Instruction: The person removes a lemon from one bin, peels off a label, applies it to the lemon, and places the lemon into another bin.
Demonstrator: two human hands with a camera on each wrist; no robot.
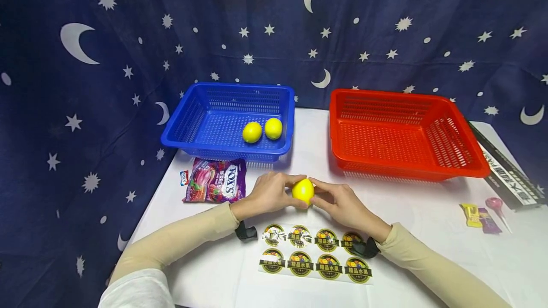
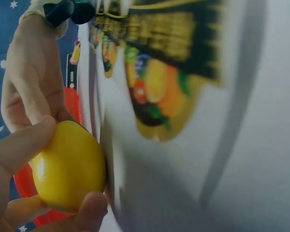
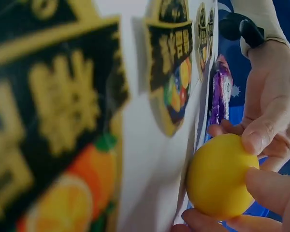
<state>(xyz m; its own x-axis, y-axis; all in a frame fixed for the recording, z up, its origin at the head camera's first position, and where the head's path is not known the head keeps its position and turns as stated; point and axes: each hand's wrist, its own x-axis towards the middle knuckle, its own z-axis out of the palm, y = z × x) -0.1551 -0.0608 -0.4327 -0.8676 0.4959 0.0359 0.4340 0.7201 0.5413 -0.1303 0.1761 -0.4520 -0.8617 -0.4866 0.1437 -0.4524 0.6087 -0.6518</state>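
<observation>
Both hands meet over the middle of the white table around a yellow lemon (image 1: 303,191). The left hand (image 1: 271,194) holds it from the left, thumb and fingers at its sides. From the right, the right hand (image 1: 344,206) pinches the same lemon (image 3: 220,176) between thumb and fingers. Close to the tabletop, the lemon (image 2: 70,166) shows a smooth, shiny skin in the left wrist view. Just below the hands lies a sheet of round fruit stickers (image 1: 314,255), black and gold, in two rows.
At the back left, a blue basket (image 1: 227,151) contains two lemons (image 1: 252,132). A red basket (image 1: 398,170) stands back right, beside a long black-and-white box (image 1: 507,175). A purple candy bag (image 1: 216,180) lies at left; wrapped candies (image 1: 472,215) and a pink lollipop (image 1: 494,203) at right.
</observation>
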